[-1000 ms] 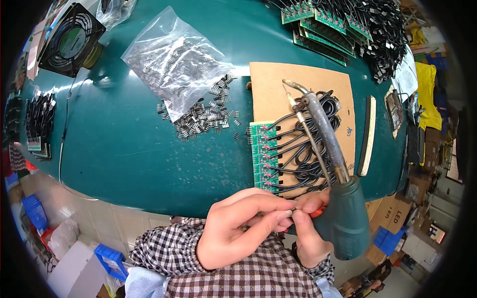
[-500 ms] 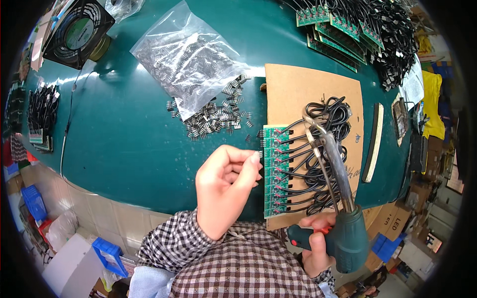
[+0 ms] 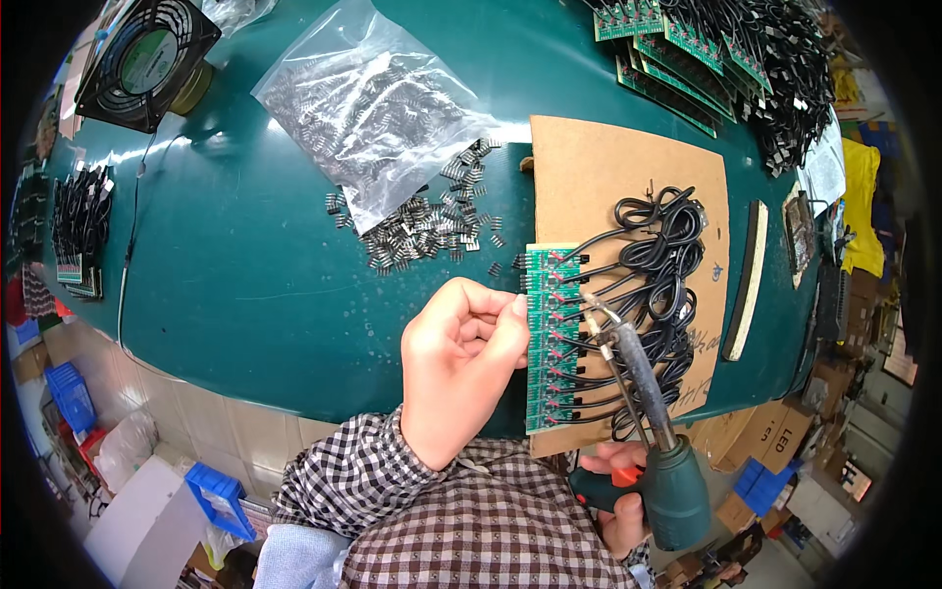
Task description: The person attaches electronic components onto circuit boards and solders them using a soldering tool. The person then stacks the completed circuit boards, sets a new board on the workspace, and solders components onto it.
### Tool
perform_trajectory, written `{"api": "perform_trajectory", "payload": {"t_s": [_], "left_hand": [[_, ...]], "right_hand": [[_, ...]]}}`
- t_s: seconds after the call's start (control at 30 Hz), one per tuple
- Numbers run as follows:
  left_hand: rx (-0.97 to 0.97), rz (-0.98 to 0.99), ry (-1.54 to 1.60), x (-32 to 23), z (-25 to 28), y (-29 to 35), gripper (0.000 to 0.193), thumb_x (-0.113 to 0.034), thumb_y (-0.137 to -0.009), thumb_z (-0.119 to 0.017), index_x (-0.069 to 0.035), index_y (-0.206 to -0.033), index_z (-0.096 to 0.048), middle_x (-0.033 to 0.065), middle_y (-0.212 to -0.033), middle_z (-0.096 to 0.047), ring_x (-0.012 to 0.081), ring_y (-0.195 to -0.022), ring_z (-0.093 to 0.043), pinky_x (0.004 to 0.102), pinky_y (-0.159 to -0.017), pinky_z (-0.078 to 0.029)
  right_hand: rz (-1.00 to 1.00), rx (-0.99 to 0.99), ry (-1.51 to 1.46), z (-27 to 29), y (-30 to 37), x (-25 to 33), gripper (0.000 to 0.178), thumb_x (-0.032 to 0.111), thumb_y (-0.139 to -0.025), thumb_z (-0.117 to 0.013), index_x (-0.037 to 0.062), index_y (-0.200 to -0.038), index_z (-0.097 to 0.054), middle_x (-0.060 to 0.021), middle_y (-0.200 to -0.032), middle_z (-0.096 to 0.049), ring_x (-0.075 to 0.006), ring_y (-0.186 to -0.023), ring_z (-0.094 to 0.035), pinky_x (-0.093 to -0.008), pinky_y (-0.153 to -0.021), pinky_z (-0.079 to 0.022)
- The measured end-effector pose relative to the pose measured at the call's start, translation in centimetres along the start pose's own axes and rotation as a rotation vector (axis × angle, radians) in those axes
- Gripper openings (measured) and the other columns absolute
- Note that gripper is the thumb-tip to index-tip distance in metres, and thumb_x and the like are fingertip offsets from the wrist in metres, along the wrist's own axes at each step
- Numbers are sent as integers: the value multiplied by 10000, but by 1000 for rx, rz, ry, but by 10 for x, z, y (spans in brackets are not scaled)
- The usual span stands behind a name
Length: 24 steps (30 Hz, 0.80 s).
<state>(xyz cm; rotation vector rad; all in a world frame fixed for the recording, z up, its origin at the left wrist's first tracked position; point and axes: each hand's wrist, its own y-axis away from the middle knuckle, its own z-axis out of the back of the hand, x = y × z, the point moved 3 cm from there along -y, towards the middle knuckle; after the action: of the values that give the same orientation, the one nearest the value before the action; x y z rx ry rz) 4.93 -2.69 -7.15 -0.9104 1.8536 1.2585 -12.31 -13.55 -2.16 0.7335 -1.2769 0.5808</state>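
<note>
My left hand (image 3: 466,368) is closed in a pinch at the left edge of a long green circuit board panel (image 3: 549,378). A small black pin header, mostly hidden by the fingertips, appears to be between thumb and finger. Another header (image 3: 519,262) sits at the board's edge just above. My right hand (image 3: 620,506) grips a dark green soldering gun (image 3: 679,496) with a red trigger. Its metal barrel and thin feed tube point up and left, the tip over the board's right side. Black cables (image 3: 657,265) run from the board into coiled bundles.
Board and cables lie on brown cardboard (image 3: 628,162). Beyond my left hand, loose pin headers (image 3: 422,231) spill from a clear plastic bag (image 3: 368,108). A fan (image 3: 147,61) stands far left. Stacked boards with cables (image 3: 677,74) fill the far right; a pale strip (image 3: 746,285) lies nearer.
My left hand has moved slightly right, bringing its fingertips to the board's edge. The soldering gun has shifted left and down, so its tip has come from the cables to the board's right side.
</note>
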Motion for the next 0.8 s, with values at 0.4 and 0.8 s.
{"api": "perform_trajectory", "payload": {"t_s": [0.4,0.8], "left_hand": [[1,6,2,1,0,0,77,-19,-836,-553,21,-808,-494,41,-710,-573,58,-592,-553,180,-518,-474],[11,11,-24,2,0,0,73,-38,-853,-534,14,-820,-497,44,-707,-569,77,-588,-558,200,-525,-485]], "right_hand": [[-199,9,28,12,11,-12,553,444,-788,-577,-72,-933,-442,-157,-816,-504,-246,-805,-548,-375,-657,-554],[-99,-11,12,-6,2,0,428,317,-808,-548,-86,-905,-439,-140,-749,-477,-231,-705,-549,-388,-620,-556]]}}
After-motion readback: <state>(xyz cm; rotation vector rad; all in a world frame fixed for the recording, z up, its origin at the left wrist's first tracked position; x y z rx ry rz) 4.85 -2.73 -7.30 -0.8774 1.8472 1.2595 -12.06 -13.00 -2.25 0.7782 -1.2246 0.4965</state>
